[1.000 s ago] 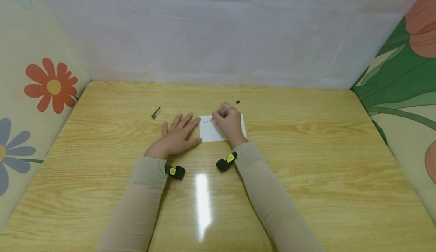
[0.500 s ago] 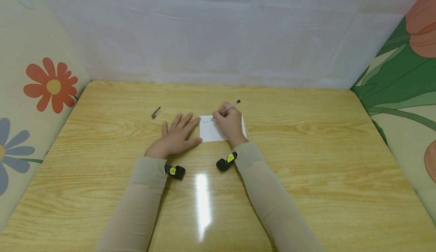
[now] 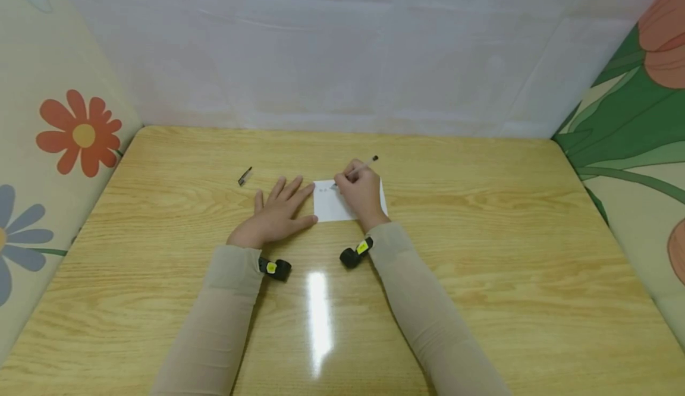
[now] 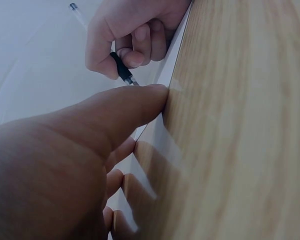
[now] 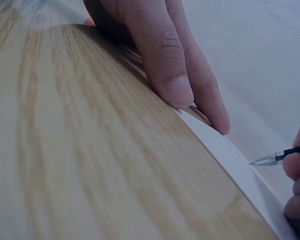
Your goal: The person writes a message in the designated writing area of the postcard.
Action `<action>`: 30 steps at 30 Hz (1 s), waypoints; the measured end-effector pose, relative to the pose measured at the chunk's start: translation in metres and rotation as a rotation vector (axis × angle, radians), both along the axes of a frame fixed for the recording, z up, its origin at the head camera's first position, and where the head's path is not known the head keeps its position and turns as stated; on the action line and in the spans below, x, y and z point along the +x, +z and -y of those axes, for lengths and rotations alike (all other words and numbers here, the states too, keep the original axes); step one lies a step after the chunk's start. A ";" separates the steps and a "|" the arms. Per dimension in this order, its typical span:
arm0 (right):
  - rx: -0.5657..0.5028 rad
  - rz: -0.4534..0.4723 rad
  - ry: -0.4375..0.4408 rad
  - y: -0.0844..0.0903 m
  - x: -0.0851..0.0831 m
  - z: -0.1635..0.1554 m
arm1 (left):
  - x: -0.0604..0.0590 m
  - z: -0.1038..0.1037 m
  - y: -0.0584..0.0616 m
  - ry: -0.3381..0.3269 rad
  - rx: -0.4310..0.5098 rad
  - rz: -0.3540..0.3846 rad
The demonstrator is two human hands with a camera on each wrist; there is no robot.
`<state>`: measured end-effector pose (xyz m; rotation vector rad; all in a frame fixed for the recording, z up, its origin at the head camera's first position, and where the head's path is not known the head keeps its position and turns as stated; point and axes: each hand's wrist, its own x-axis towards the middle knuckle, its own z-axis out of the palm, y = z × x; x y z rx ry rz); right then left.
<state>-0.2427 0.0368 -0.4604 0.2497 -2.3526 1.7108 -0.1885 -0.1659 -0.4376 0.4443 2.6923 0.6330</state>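
Note:
A small sheet of white paper lies on the wooden table, with a short row of dark marks near its upper left. My right hand pinches a clear pen with a black grip; in the right wrist view the pen's metal tip points down at the paper. My left hand lies flat with fingers spread, its thumb and index fingertip at the paper's left edge. In the left wrist view the left thumb presses by that edge, and the pen's black grip shows between the right fingers.
A black-and-clear pen cap lies on the table left of the paper, beyond the left hand. A white sheet hangs behind the table's far edge. Flower-patterned panels stand at both sides.
The right hand and pen have shifted very slightly over the paper. The left hand and the pen cap stay where they were.

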 end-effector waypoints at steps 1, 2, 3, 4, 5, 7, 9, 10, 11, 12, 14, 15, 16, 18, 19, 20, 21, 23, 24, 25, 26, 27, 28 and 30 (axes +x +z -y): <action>0.002 0.001 0.001 0.000 0.000 0.000 | 0.000 0.000 0.000 0.000 0.001 0.000; 0.006 0.001 0.000 0.000 0.000 0.000 | 0.000 0.000 0.000 0.000 0.003 -0.002; 0.010 0.001 0.000 0.000 0.000 0.000 | 0.000 0.000 0.001 -0.001 0.003 -0.002; 0.015 0.002 -0.001 0.000 0.000 0.000 | 0.000 0.000 0.001 -0.001 0.003 -0.003; 0.019 0.001 -0.001 0.001 0.000 0.000 | 0.000 0.000 0.001 -0.002 0.003 -0.004; 0.021 0.000 -0.001 0.001 -0.001 0.000 | 0.000 0.000 0.001 -0.003 0.001 -0.007; 0.021 0.000 0.001 0.000 -0.001 0.000 | 0.000 0.000 0.000 -0.003 -0.001 -0.006; 0.021 -0.002 0.004 0.000 -0.001 0.000 | 0.000 0.000 0.000 -0.003 -0.001 -0.004; 0.020 -0.003 0.005 0.000 -0.001 0.000 | 0.000 0.000 0.000 -0.002 0.000 -0.007; 0.019 -0.005 0.006 0.000 -0.001 0.000 | 0.000 0.000 0.000 -0.002 0.000 -0.007; 0.018 -0.007 0.005 -0.001 -0.001 0.000 | 0.000 0.000 0.000 -0.002 0.001 -0.006; 0.017 -0.007 0.006 -0.001 -0.001 0.000 | 0.000 0.000 0.000 -0.002 -0.001 -0.007; 0.019 -0.008 0.008 -0.001 -0.001 0.000 | 0.000 0.000 0.000 -0.002 -0.001 -0.009; 0.021 -0.007 0.012 -0.001 -0.001 0.000 | 0.001 0.000 0.000 -0.002 -0.002 -0.007; 0.021 -0.008 0.015 -0.001 0.000 0.000 | 0.001 0.000 0.000 -0.003 -0.003 -0.006; 0.022 -0.010 0.018 -0.001 0.000 0.000 | 0.001 0.000 0.000 -0.002 -0.004 -0.005; 0.025 -0.011 0.021 -0.001 0.000 -0.001 | 0.001 0.000 0.000 -0.002 -0.006 -0.004; 0.026 -0.016 0.023 -0.001 0.001 -0.001 | 0.001 0.000 0.000 -0.002 -0.007 0.000; 0.026 -0.017 0.023 0.000 0.001 -0.001 | 0.001 0.000 0.000 -0.002 -0.007 0.000; 0.027 -0.018 0.022 0.000 0.001 -0.001 | 0.000 0.000 0.000 -0.002 -0.007 -0.001; 0.027 -0.019 0.021 0.000 0.001 -0.001 | 0.000 0.000 0.000 -0.003 -0.006 -0.003; 0.027 -0.018 0.020 -0.001 0.000 -0.001 | 0.000 0.000 0.000 -0.003 -0.005 -0.006; 0.026 -0.018 0.019 -0.001 0.000 -0.001 | 0.000 0.000 0.000 -0.002 -0.001 -0.009; 0.025 -0.016 0.018 -0.001 0.000 -0.001 | 0.001 0.000 0.001 -0.003 0.008 -0.014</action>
